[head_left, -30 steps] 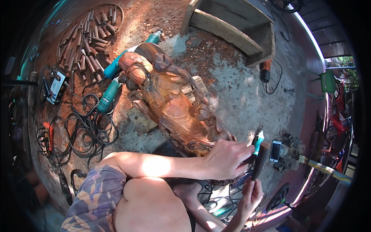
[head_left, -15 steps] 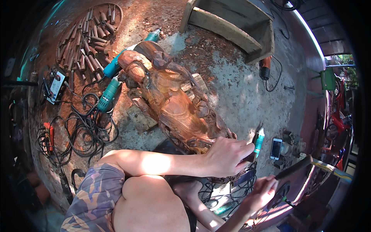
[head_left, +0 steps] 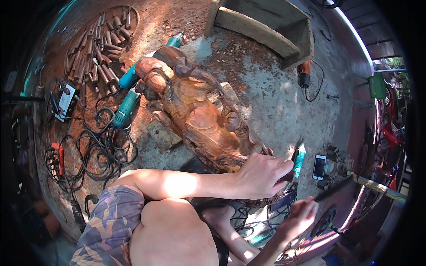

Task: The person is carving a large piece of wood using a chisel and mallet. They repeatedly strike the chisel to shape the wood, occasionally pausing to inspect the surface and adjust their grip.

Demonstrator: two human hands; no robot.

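Observation:
A large reddish-brown wood carving (head_left: 202, 119) lies slanted across the middle, its lower end beside my left hand (head_left: 262, 176). My left hand is closed around what looks like a carving chisel (head_left: 288, 177); only a short brown piece of its handle shows past the fingers, and its tip is hidden. Lower and to the right, apart from the carving, my right hand (head_left: 298, 217) is closed on one end of a dark wooden stick (head_left: 333, 189). The stick slants up to the right and is somewhat blurred.
Many brown-handled chisels (head_left: 100, 53) lie at the upper left. Teal power tools (head_left: 126, 108), tangled black cables (head_left: 100, 155) and a control box (head_left: 66, 101) are left. Right are a teal handpiece (head_left: 300, 162), a phone (head_left: 319, 167) and, above, a wooden stool (head_left: 262, 33).
The dark stick in my right hand has tilted slightly and its far end has dropped back a little. My left hand stays at the carving's lower end with only a small shift.

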